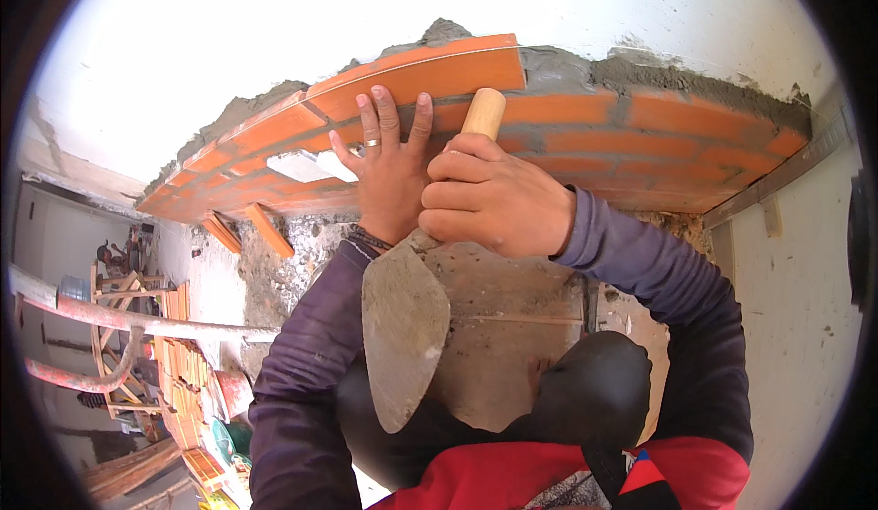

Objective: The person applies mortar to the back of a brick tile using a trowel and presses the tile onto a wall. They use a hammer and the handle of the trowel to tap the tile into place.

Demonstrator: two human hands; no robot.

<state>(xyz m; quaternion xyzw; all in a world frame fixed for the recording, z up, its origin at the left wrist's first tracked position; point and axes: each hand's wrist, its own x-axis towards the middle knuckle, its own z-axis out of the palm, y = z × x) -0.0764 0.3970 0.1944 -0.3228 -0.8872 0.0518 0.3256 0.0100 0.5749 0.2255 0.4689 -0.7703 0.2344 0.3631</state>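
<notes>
A low wall of orange bricks (567, 141) with grey mortar joints curves across the upper part of the head view. On its top course lies a brick (457, 73), its right end beside exposed wet mortar (555, 73). My left hand (391, 181) has its fingers spread over the wall's face, fingertips at the lower part of that top brick. My right hand (494, 197) is wrapped round the wooden handle of a trowel (405, 336). The handle's butt points up toward the wall, and the mortar-smeared blade hangs down toward my knees.
A thin string (558, 48) runs along the top course. Loose orange bricks (268, 230) lean below the wall at left. Red-and-white scaffold tubes (183, 321) cross at far left, near stacked bricks (178, 373). A wooden batten (777, 170) stands at the wall's right end.
</notes>
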